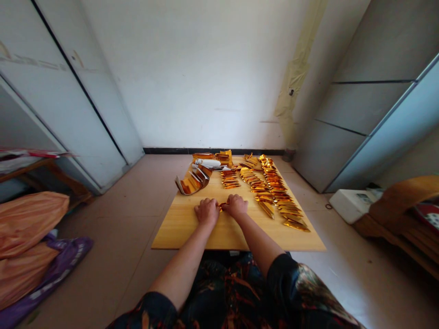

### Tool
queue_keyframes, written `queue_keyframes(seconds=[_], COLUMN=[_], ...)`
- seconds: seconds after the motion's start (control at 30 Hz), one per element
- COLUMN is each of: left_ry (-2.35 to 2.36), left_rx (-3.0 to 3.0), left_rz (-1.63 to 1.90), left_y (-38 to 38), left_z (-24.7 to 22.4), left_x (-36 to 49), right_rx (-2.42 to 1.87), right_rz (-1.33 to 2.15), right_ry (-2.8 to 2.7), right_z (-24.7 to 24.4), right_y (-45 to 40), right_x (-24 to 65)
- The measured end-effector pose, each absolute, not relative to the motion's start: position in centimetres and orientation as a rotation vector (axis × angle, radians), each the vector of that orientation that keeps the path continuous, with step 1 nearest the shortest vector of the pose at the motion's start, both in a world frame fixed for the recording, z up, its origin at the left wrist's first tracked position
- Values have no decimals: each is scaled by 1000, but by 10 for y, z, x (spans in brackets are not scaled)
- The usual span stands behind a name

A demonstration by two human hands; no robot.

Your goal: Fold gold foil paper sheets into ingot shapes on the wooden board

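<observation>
Overall: two bare forearms reach over a pale wooden board [181, 233] lying on a tiled floor [113, 228], with gold foil laid out across it.

Count: two hands, one gold foil strip [222, 206] between them, three rows of folded gold foil pieces [274, 192], one fanned stack of foil [194, 182], one white roll [207, 162]. The pieces number dozens; an exact count is beyond the frame.

Left hand [206, 212]: curled, fingers closed on one end of the strip.

Right hand [236, 205]: curled, fingers closed on the other end.

Strip: shiny gold, narrow, mostly hidden by the fingers.

Position: strip at 12 o'clock from the person, mid-board, touching both hands; rows at 1 o'clock, fanned stack at 11 o'clock.

Axis: strip runs roughly side to side; which way its tip points cannot be told. Row pieces lie crosswise, tapered and slanted, stacked in lines running toward the person.

Nearby: orange sacks [27, 246] and a purple bag [58, 269] at 9 o'clock; a white box [350, 205] at 3 o'clock.
</observation>
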State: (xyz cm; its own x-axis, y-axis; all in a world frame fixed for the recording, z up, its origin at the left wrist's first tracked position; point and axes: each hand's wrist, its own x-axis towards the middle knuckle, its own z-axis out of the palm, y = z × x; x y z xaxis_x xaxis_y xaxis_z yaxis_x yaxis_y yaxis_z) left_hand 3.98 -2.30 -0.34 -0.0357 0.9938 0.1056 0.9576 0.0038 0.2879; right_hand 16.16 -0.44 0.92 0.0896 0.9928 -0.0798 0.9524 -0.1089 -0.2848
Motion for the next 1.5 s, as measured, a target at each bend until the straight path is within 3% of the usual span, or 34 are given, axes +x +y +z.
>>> queue_keyframes(seconds=[0.17, 0.9, 1.3, 1.5], left_ry=[2263, 2306, 2257, 2242], left_rx=[1977, 1768, 1765, 1817], left_rz=[493, 483, 473, 522], left_y=[-29, -11, -13, -21], left_z=[-7, -12, -14, -13], left_x=[47, 48, 46, 51], right_rx=[-2291, -2327, -2299, -2190], right_rz=[548, 695, 614, 397], right_ry=[-1924, -1851, -1892, -1970], right_z=[16, 17, 15, 8], right_y=[5, 19, 13, -2], right_x=[158, 163, 165, 166])
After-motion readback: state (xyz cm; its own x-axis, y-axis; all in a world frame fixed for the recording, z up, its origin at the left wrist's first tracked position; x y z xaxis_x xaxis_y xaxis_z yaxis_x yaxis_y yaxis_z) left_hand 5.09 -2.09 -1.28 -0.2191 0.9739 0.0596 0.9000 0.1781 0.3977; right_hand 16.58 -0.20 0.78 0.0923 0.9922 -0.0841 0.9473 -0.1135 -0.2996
